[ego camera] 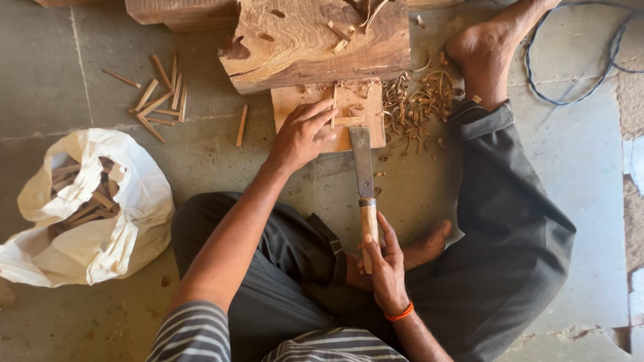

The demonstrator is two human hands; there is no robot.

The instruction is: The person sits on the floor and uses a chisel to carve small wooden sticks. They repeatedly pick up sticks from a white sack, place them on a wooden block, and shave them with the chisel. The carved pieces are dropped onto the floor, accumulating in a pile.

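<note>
head view shows a person sitting on the floor, legs folded round the work; the left hand [302, 134] is pressed down with fingers closed on a thin stick [333, 110] standing on a small board [290, 100]; the right hand [384, 265] is wrapped tight round the wooden handle of a broad chisel [363, 167], whose blade lies flat toward the board, its edge just at the stick's foot; whether steel is touching wood i cannot tell.

as for progress, i'd judge the job well under way but not finished; a heap of curled shavings [419, 104] lies just right of the board, so a fair bit of paring looks done; a loose scatter of cut sticks [159, 97] lies on the floor to the left, and one more [241, 125] lies alone nearer the board; a white bag [90, 201] beside the left knee holds many more sticks, though which pile is trimmed and which is waiting i cannot say; the piece in hand seems mid-shaping.

behind the board sits a heavy log block [312, 40], chipped and holed, with scraps on top; the floor [557, 154] is grey stone slabs, dusty and cracked at the right edge; a blue cable [570, 100] loops past the bare foot [479, 53] at upper right.
</note>
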